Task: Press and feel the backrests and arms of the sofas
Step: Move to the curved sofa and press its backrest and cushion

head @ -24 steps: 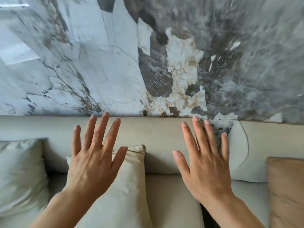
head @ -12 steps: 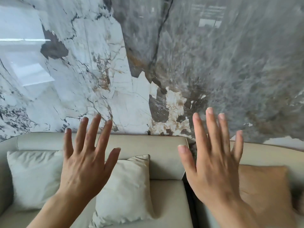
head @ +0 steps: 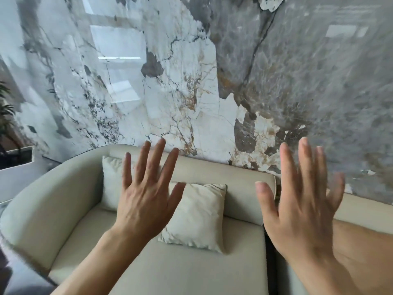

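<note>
A pale beige sofa fills the lower part of the view, with a low backrest (head: 240, 184) along the wall and a curved arm (head: 49, 201) on the left. My left hand (head: 146, 201) is raised over the seat, fingers spread, holding nothing and touching nothing. My right hand (head: 297, 207) is raised too, open and slightly blurred, in front of the dark gap (head: 269, 258) between this sofa and a second sofa section (head: 361, 211) on the right. Both hands hang clear of the backrest.
Two cream cushions (head: 197, 216) (head: 111, 179) lean on the backrest, the far one partly hidden by my left hand. A tan cushion (head: 365, 254) lies on the right section. Glossy marble wall (head: 191, 81) stands behind. A plant (head: 6, 111) and dark planter stand far left.
The view has pulled back and swung left, so the sofa's left arm and seat now show. Both hands stay open and have come away from the backrest.
</note>
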Action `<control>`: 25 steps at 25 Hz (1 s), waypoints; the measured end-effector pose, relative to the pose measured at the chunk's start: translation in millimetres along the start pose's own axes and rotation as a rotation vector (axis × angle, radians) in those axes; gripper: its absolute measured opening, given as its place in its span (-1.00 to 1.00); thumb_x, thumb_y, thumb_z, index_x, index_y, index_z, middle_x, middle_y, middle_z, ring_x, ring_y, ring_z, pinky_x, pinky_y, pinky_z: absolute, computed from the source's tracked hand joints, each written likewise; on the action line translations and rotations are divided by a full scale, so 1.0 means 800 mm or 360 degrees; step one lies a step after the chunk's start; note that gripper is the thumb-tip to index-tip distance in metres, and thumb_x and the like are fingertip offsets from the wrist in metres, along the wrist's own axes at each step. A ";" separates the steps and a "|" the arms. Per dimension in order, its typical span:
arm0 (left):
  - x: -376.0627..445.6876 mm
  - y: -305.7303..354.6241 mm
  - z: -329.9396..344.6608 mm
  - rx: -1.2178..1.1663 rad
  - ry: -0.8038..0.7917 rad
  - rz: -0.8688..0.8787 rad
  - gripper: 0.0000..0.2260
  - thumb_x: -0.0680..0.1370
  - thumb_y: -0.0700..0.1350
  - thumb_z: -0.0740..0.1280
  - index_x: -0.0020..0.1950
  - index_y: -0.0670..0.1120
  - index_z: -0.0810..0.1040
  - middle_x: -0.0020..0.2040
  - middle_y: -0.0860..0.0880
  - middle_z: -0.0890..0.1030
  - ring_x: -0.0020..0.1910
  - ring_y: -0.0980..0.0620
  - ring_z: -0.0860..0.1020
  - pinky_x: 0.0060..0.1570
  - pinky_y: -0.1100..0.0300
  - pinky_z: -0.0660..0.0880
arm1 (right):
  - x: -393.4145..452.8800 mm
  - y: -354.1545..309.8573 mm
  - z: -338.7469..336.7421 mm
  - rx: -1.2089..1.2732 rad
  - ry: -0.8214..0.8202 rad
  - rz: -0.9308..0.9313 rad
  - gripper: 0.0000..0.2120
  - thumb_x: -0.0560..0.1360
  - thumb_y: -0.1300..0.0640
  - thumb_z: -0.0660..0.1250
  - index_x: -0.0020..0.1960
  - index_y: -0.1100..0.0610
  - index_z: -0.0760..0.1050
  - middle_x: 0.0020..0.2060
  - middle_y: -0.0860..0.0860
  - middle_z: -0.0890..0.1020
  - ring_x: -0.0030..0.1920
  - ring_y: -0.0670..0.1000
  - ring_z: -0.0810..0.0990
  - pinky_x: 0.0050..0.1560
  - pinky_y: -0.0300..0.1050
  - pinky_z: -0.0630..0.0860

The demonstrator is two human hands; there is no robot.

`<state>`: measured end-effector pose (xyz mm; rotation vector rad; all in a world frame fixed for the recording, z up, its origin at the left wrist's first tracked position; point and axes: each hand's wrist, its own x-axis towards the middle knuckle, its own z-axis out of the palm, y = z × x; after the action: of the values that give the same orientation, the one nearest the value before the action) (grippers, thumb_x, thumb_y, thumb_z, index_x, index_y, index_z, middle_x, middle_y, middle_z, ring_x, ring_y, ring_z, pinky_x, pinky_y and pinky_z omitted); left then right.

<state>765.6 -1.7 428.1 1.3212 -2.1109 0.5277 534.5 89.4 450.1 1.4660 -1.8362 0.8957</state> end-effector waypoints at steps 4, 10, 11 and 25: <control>-0.036 -0.030 -0.030 0.0093 -0.0036 -0.0108 -0.44 0.59 0.14 0.08 0.54 -0.08 0.29 0.58 -0.16 0.21 0.56 -0.20 0.14 0.47 -0.34 0.07 | -0.015 -0.033 -0.003 0.0118 -0.0013 -0.0069 -0.37 0.59 -0.21 -0.01 0.55 0.10 0.15 0.56 0.14 0.15 0.55 0.18 0.10 0.45 0.30 -0.05; -0.088 -0.124 -0.067 0.0257 0.0000 -0.0262 -0.43 0.59 0.15 0.09 0.56 -0.05 0.24 0.59 -0.14 0.20 0.58 -0.17 0.08 0.52 -0.25 -0.02 | -0.022 -0.131 0.003 0.0295 -0.0068 -0.0167 -0.37 0.57 -0.20 0.04 0.55 0.08 0.13 0.56 0.12 0.14 0.55 0.15 0.08 0.45 0.34 -0.04; -0.097 -0.144 -0.072 0.0278 0.0014 -0.0281 -0.43 0.59 0.15 0.10 0.56 -0.06 0.24 0.59 -0.14 0.20 0.58 -0.16 0.07 0.52 -0.23 -0.04 | -0.025 -0.153 0.007 0.0311 -0.0078 -0.0184 -0.37 0.57 -0.20 0.04 0.55 0.07 0.13 0.56 0.12 0.14 0.55 0.15 0.08 0.45 0.35 -0.03; -0.197 -0.542 -0.130 0.0319 0.0000 -0.0498 -0.44 0.58 0.17 0.08 0.54 -0.03 0.28 0.57 -0.16 0.23 0.57 -0.20 0.07 0.51 -0.25 -0.08 | -0.062 -0.546 0.085 0.0392 -0.0215 -0.0319 -0.38 0.59 -0.22 0.00 0.56 0.05 0.11 0.57 0.09 0.12 0.57 0.12 0.03 0.48 0.26 -0.13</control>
<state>1237.7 -19.1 411.2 1.7252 -1.8381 0.6151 968.7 -5.9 426.7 1.8673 -1.6797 0.9689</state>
